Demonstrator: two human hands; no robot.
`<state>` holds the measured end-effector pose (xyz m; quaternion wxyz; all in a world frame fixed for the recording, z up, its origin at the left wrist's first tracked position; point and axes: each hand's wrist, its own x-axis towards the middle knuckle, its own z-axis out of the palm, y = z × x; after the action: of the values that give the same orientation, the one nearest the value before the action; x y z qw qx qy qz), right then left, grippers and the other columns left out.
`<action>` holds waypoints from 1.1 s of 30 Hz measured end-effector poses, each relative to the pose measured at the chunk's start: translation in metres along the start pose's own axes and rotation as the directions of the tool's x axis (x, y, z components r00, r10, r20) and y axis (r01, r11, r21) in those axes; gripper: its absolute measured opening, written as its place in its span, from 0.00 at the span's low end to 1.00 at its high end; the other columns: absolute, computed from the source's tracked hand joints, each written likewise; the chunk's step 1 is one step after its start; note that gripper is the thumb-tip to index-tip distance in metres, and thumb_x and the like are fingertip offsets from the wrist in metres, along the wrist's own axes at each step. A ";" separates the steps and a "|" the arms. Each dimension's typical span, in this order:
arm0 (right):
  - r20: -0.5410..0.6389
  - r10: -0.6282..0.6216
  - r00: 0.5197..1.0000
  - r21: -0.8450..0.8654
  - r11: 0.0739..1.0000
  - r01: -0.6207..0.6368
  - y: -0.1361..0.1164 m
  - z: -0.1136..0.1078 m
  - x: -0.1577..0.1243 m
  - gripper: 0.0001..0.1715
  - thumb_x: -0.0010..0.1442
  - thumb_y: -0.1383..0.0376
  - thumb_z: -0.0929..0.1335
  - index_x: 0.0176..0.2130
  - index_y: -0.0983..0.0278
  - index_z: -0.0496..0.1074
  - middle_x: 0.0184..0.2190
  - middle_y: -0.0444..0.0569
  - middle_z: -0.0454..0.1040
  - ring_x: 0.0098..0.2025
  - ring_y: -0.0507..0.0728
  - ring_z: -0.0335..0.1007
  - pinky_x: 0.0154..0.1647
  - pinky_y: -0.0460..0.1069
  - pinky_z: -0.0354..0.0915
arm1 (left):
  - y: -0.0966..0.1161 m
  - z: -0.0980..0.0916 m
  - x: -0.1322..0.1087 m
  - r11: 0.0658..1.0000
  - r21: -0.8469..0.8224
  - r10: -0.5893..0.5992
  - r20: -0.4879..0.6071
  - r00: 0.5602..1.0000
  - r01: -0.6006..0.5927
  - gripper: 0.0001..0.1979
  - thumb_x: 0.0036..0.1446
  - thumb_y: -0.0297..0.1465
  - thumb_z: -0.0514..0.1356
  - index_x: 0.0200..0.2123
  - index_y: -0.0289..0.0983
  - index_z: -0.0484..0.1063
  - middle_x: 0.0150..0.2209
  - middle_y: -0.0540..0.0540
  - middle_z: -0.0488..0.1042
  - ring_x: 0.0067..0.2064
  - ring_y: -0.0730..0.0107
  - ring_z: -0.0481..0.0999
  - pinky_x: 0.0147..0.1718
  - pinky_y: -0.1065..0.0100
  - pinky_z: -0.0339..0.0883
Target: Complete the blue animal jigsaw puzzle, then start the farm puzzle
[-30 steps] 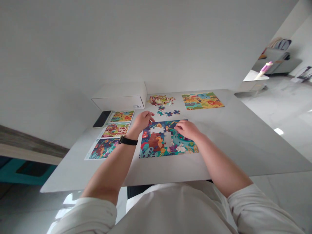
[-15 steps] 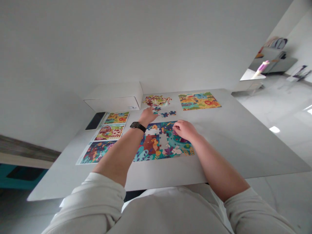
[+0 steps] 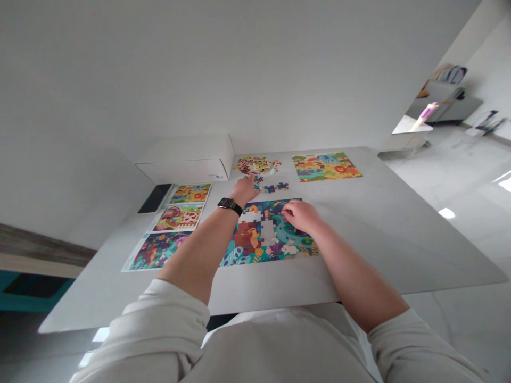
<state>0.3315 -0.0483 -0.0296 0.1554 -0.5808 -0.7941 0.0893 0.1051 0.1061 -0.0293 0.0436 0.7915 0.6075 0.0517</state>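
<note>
The left hand (image 3: 242, 191), a black smartwatch (image 3: 229, 206) on its wrist, reaches past the top edge of a part-built jigsaw puzzle (image 3: 267, 239), its fingertips (image 3: 251, 178) at a small scatter of loose pieces (image 3: 271, 188). The right hand (image 3: 301, 216) lies curled on the puzzle's upper right area. The hands are apart, and whether either grips a piece cannot be told. The puzzle sits near the middle of the counter (image 3: 379, 250), with pale gaps in its upper part. Toward the far edge lie a heap of pieces (image 3: 255, 165) and an animal picture sheet (image 3: 325, 166). Three more picture sheets (image 3: 178, 216) run along the left edge, beside a smartphone (image 3: 155, 198), with a white box (image 3: 186, 166) at the far left corner.
</note>
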 end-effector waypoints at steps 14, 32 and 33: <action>0.080 0.030 0.996 -0.029 0.999 -0.027 -0.003 -0.002 0.000 0.14 0.75 0.62 0.68 0.45 0.60 0.84 0.46 0.52 0.83 0.46 0.59 0.79 0.46 0.51 0.66 | 0.011 -0.006 0.000 0.993 0.113 0.021 0.068 0.997 -0.028 0.28 0.66 0.33 0.61 0.67 0.32 0.68 0.62 0.26 0.75 0.64 0.41 0.77 0.60 0.53 0.73; 0.052 0.018 0.998 -0.005 1.000 -0.018 -0.003 0.000 -0.002 0.12 0.74 0.63 0.69 0.43 0.59 0.85 0.45 0.53 0.85 0.46 0.60 0.80 0.46 0.51 0.68 | 0.005 -0.021 -0.025 0.982 -0.091 0.158 -0.105 0.982 -0.168 0.19 0.66 0.23 0.58 0.57 0.36 0.79 0.57 0.34 0.80 0.59 0.48 0.80 0.59 0.56 0.73; 0.042 0.015 0.999 0.001 1.000 -0.015 -0.002 0.000 -0.002 0.12 0.73 0.63 0.69 0.43 0.59 0.85 0.45 0.53 0.85 0.46 0.60 0.80 0.46 0.51 0.68 | 0.003 -0.023 -0.033 0.977 -0.116 0.162 -0.126 0.979 -0.177 0.18 0.67 0.24 0.57 0.56 0.36 0.80 0.56 0.35 0.81 0.59 0.49 0.81 0.59 0.57 0.73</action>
<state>0.3298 -0.0509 -0.0295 0.1384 -0.5847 -0.7927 0.1033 0.0963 0.0736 -0.0066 0.0539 0.8318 0.5346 0.1393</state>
